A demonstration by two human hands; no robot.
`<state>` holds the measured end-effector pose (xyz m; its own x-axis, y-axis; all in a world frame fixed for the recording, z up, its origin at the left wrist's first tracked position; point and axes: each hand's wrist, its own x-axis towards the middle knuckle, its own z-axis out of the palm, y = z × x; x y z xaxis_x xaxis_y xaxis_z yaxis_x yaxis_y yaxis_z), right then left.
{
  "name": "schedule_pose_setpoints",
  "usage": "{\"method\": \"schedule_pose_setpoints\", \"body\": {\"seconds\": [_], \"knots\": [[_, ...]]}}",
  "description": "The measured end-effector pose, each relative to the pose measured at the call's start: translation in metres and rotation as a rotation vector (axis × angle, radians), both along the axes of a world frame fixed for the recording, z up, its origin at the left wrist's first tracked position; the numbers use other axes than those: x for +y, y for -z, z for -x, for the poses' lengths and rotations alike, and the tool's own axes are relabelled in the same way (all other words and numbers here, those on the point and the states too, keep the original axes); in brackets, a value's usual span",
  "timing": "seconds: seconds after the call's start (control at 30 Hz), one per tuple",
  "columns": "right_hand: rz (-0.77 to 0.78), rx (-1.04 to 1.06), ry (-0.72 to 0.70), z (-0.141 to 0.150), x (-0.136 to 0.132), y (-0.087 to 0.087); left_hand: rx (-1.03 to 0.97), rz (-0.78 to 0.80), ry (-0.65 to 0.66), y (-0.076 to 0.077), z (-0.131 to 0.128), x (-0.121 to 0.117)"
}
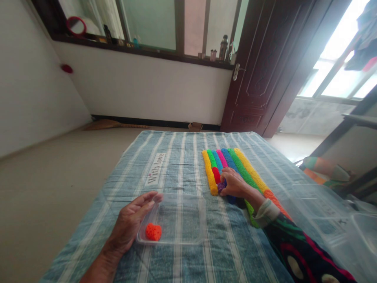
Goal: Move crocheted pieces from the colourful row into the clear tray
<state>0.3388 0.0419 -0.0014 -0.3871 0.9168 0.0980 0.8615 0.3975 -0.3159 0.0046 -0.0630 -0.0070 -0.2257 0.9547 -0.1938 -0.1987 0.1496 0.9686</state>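
A clear plastic box (202,220) is pinched by the left hand (132,216); a purple textured lump (220,187) amid multicoloured strips (244,169) is touched by the half-curled right hand (235,184), hold unclear; strips could be dislodged by sideways dragging.

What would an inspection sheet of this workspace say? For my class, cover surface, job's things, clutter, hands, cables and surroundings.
Surface: blue striped cloth, wrinkled, printed "With love".
Job's things: coloured rows lying side by side; orange lump in a clear container.
Clutter: more clear containers at the right; their support is unclear.
Hands: left hand holds the clear container's side; right hand has fingers at a purple piece, grip unclear.
Cables: nothing seen.
Surroundings: dark red door, bottle on the window ledge, cardboard box on the floor.
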Motion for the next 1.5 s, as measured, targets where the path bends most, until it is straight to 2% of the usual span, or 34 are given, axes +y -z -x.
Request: {"method": "schedule_pose_setpoints", "body": {"seconds": [0.87, 1.5], "knots": [[-0.031, -0.03, -0.019, 0.0001, 0.0011, 0.0014, 0.021, 0.004, -0.017, -0.0086, -0.0048, -0.0031], [-0.034, -0.052, -0.036, 0.0008, 0.0016, 0.001, 0.017, 0.003, 0.002, -0.0046, -0.0022, -0.0024]]}}
